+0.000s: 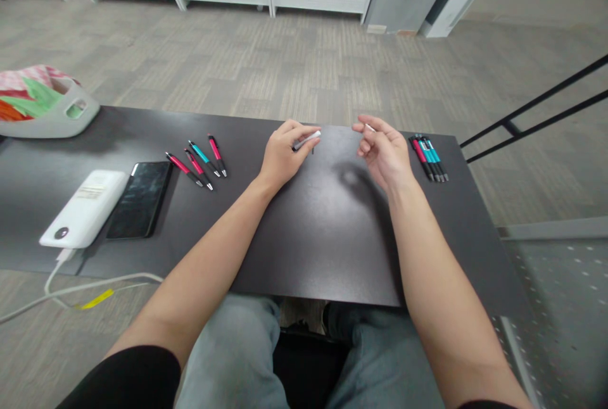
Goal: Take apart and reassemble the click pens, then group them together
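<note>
My left hand point(286, 151) is closed over the middle of the table, pinching a slim white pen-like piece point(308, 140) between thumb and fingers. Part of that piece is hidden by the fingers, and a thin dark tip shows below it. To its right, raised above the tabletop, my right hand point(382, 151) pinches a small white piece point(369, 128) whose kind I cannot make out. Several red and teal pens lie loosely spread left of my left hand, among them a teal pen point(204, 157). Beyond my right hand, several red and teal pens point(428, 158) lie side by side in a row.
On the dark table point(313, 244), a white power bank point(85, 206) with a plugged-in cable point(109, 281) lies beside a black phone point(141, 200). At the far left stands a white basket point(78, 114) with colourful contents. A black metal frame point(536, 114) rises at the right.
</note>
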`<action>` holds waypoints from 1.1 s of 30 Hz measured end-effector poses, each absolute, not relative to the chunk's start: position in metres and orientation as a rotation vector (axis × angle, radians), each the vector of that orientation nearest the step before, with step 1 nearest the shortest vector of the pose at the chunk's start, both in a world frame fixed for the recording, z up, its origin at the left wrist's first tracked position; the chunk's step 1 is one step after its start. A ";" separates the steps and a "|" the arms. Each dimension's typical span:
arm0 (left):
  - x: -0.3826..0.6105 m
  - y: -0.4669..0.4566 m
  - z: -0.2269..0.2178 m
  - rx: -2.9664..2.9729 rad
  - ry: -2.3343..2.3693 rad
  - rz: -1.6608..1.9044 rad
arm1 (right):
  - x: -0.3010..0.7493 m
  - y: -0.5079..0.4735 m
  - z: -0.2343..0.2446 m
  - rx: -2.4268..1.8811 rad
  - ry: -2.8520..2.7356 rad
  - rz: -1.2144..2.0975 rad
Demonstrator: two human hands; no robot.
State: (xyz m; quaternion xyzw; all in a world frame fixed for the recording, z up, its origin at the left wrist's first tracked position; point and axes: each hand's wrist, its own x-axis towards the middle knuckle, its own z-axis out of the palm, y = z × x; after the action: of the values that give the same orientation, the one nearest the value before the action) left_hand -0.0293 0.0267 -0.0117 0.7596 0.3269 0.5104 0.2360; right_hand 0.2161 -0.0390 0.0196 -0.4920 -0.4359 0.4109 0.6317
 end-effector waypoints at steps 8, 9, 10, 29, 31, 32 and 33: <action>-0.027 0.020 -0.011 2.166 0.750 1.321 | 0.193 -0.042 0.024 -1.179 -1.145 0.789; -0.027 0.019 -0.011 2.176 0.730 1.308 | 0.190 -0.042 0.024 -1.181 -1.148 0.779; -0.026 0.018 -0.012 2.182 0.712 1.298 | 0.188 -0.042 0.024 -1.178 -1.151 0.773; -0.022 0.014 -0.011 2.122 0.676 1.266 | 0.185 -0.050 0.015 -1.296 -1.432 0.753; -0.021 0.014 -0.010 2.087 0.683 1.260 | 0.184 -0.051 0.014 -1.328 -1.472 0.696; -0.021 0.013 -0.010 2.068 0.688 1.256 | 0.184 -0.051 0.014 -1.335 -1.484 0.680; -0.020 0.013 -0.010 2.050 0.695 1.251 | 0.185 -0.051 0.014 -1.335 -1.488 0.676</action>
State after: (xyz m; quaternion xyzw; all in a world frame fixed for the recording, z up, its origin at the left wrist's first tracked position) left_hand -0.0199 0.0128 -0.0099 0.7782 0.2639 0.4749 0.3150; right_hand 0.1848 -0.0506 0.0136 -0.5504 -0.6135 0.2787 0.4929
